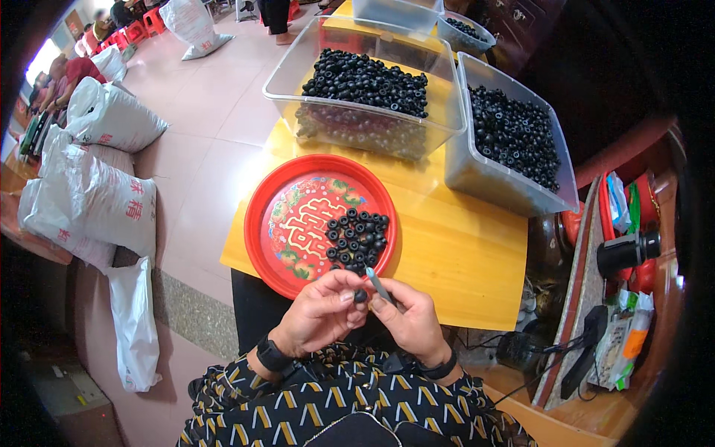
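Observation:
My left hand (325,307) is closed, pinching a small round black part (360,296) between thumb and fingertips. Just to its right, my right hand (412,316) grips a slim grey tool (381,286) with a pale tip pointing up and away from me; what kind of tool it is I cannot make out. Both hands are over the near edge of a round red tray (261,257) with a flowered pattern. In the tray's right half lies a loose heap of small black ring-shaped parts (359,237), with holes showing in many of them.
The tray rests on a yellow wooden table (469,257). Behind it stand clear plastic bins (447,127) (514,190) of black parts. White sacks (123,197) crowd the floor at left. A side shelf (573,298) at right holds packets, a black cylinder and cables. People sit far left.

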The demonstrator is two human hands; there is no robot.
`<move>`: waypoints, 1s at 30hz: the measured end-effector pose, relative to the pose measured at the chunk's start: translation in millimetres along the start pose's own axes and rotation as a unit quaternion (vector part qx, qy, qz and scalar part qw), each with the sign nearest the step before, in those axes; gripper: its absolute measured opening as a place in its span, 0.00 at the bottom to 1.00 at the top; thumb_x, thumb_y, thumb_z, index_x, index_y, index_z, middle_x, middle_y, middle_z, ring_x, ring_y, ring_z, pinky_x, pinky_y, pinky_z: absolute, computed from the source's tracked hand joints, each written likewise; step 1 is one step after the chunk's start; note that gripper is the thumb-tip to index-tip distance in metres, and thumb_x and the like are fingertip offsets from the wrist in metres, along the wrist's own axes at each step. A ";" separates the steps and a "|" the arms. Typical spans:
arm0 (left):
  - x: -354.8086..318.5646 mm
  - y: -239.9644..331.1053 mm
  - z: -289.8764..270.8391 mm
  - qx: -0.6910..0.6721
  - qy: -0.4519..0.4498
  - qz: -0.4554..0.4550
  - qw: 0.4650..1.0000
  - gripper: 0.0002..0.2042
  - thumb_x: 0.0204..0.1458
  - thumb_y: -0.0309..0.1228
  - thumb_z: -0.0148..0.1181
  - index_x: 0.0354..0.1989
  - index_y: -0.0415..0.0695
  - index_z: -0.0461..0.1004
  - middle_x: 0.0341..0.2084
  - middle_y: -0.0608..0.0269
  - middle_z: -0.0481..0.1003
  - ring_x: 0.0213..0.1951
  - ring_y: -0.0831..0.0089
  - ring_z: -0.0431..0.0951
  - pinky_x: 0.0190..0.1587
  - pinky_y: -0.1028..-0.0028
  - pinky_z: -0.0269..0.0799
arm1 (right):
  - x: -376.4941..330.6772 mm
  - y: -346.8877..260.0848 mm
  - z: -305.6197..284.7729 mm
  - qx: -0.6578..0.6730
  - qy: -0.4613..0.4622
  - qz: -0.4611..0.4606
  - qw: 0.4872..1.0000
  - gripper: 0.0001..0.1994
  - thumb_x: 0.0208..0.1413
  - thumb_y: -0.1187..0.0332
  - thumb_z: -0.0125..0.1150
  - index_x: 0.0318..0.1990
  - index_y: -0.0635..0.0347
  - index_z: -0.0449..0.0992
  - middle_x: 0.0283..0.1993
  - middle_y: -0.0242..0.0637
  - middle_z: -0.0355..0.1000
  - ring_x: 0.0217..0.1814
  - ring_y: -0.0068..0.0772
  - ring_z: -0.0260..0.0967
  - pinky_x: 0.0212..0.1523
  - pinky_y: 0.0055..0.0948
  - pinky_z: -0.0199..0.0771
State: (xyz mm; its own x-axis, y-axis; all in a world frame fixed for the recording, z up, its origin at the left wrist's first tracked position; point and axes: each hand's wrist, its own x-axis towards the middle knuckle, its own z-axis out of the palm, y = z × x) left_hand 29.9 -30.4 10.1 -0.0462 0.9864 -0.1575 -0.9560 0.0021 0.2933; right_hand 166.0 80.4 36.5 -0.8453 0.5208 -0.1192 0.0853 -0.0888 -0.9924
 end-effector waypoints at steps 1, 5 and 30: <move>0.9 -0.6 -1.3 -0.009 -0.002 0.023 1.000 0.09 0.54 0.24 0.51 0.44 0.42 0.67 0.33 0.61 0.69 0.31 0.73 0.67 0.36 0.74 0.64 | -1.2 -2.3 -1.5 -0.072 0.016 -0.041 0.996 0.13 0.56 0.70 0.54 0.47 0.67 0.70 0.36 0.36 0.71 0.38 0.22 0.68 0.39 0.23 0.69; -0.1 -3.0 -7.1 -0.022 -0.004 0.050 0.998 0.12 0.54 0.26 0.51 0.47 0.44 0.67 0.32 0.61 0.68 0.30 0.74 0.66 0.35 0.73 0.63 | -5.3 0.6 -5.6 -0.106 0.036 -0.039 0.993 0.13 0.56 0.71 0.53 0.47 0.66 0.70 0.36 0.41 0.71 0.37 0.27 0.69 0.39 0.25 0.69; -8.1 8.8 -9.1 0.095 0.076 0.131 0.984 0.06 0.57 0.30 0.49 0.40 0.44 0.66 0.32 0.60 0.72 0.25 0.75 0.68 0.30 0.74 0.64 | 1.8 4.9 2.0 -0.323 0.025 -0.206 0.923 0.14 0.47 0.76 0.58 0.44 0.67 0.72 0.28 0.44 0.69 0.25 0.40 0.68 0.26 0.31 0.67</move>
State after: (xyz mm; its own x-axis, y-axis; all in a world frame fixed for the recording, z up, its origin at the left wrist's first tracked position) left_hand 19.1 -39.9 5.4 -0.3397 0.9215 -0.1884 -0.8347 -0.2030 0.5120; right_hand 163.8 79.3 31.5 -0.8519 0.4375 0.2879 0.0725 0.6430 -0.7624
